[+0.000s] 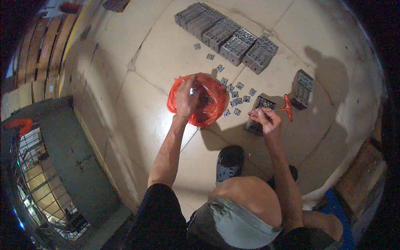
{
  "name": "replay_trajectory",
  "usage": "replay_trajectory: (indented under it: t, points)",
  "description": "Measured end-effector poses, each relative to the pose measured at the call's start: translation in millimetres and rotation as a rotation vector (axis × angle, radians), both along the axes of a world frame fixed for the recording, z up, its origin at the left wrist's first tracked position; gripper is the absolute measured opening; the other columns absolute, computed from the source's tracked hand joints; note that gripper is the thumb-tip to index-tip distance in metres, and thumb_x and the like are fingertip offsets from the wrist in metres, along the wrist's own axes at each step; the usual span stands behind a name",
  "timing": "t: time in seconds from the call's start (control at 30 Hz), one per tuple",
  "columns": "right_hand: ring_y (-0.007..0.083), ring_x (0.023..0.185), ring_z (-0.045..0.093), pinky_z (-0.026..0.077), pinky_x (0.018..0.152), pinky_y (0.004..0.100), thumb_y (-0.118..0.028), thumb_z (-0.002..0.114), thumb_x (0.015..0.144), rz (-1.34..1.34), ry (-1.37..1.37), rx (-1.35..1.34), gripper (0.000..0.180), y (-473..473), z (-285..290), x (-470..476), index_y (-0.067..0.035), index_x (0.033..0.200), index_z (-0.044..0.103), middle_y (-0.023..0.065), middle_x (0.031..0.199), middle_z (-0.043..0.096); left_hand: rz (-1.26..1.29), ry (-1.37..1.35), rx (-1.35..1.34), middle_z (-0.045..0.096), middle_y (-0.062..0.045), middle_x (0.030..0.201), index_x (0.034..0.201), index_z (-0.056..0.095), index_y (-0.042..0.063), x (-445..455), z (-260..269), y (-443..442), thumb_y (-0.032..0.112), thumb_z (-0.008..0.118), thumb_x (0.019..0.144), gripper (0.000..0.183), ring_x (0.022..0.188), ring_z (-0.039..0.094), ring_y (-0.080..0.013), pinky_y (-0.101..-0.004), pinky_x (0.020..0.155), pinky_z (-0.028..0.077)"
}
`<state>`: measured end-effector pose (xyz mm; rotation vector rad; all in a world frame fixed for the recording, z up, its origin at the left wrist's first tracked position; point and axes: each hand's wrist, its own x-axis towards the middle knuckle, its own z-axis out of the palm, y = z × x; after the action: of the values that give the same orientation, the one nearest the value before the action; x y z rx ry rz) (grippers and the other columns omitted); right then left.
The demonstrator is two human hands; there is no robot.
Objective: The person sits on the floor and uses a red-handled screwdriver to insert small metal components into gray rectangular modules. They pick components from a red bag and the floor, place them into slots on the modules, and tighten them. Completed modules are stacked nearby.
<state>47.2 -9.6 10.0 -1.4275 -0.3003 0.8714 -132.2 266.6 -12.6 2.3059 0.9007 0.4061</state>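
Observation:
My left hand (186, 97) reaches into the mouth of a red plastic bag (215, 109) on the floor; its fingertips and whatever they touch are hidden. In my right hand (267, 118) is the thin shaft of a T-handle hex key (288, 108), its orange-red handle pointing right. Under this hand a grey metal block (254, 126) lies on the floor, partly covered. Several small grey metal pieces (239, 100) are scattered between the bag and the block. A similar block (302, 89) rests farther right.
A row of grey metal blocks (218, 31) stands on the tiled floor (150, 93) beyond the bag. My shoe (230, 162) and bare knee (250, 197) are near. At left are a dark green panel (72, 150), a wire grid (47, 187) and stacked cardboard (40, 50).

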Motion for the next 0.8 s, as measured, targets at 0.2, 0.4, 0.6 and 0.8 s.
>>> replay_trajectory:
  t: [0.2, 0.4, 0.6, 0.8]
  points:
    - [0.024, 0.096, 0.073, 0.063, 0.087, 0.0358, -0.011, 0.059, 0.106, -0.004, 0.061, -0.016, 0.02, 1.0, 0.1, -1.9, 0.007, 0.107, 0.065, 0.0161, 0.102, 0.071, 0.018, -0.008, 0.089, 0.066, -0.022, 0.108, 0.134, 0.061, 0.005, 10.8, -19.9, -10.9, -0.003, 0.071, 0.079, 0.057, 0.095, 0.067, -0.0418, -0.0487, 0.086, 0.054]
    - [0.0247, 0.096, 0.073, 0.063, 0.087, 0.038, -0.012, 0.06, 0.106, -0.023, 0.015, 0.018, 0.019, 0.2, -1.2, 1.6, 0.007, 0.107, 0.065, 0.0158, 0.102, 0.071, 0.058, -0.001, -0.024, 0.067, -0.021, 0.12, 0.131, 0.063, 0.003, -7.1, -18.1, -6.3, -0.001, 0.072, 0.082, 0.05, 0.104, 0.07, -0.0342, -0.0441, 0.088, 0.057]
    - [0.0249, 0.097, 0.073, 0.063, 0.086, 0.0386, -0.012, 0.06, 0.105, -0.092, 0.082, -0.009, 0.02, -2.5, -4.3, 1.5, 0.008, 0.108, 0.065, 0.0162, 0.102, 0.071, 0.459, -0.281, -0.669, 0.063, -0.013, 0.133, 0.142, 0.05, 0.002, -29.5, -14.1, -29.5, -0.007, 0.067, 0.094, 0.052, 0.115, 0.069, -0.0253, -0.0365, 0.097, 0.058]
    - [0.0252, 0.094, 0.074, 0.064, 0.085, 0.039, -0.01, 0.061, 0.105, -0.061, 0.088, 0.013, 0.019, -0.8, -6.1, -0.6, 0.008, 0.107, 0.065, 0.0166, 0.1, 0.072, 0.44, -0.203, -0.41, 0.068, -0.015, 0.127, 0.145, 0.05, 0.001, -35.4, -6.1, -47.2, -0.005, 0.073, 0.088, 0.062, 0.109, 0.071, -0.0247, -0.0366, 0.093, 0.06]
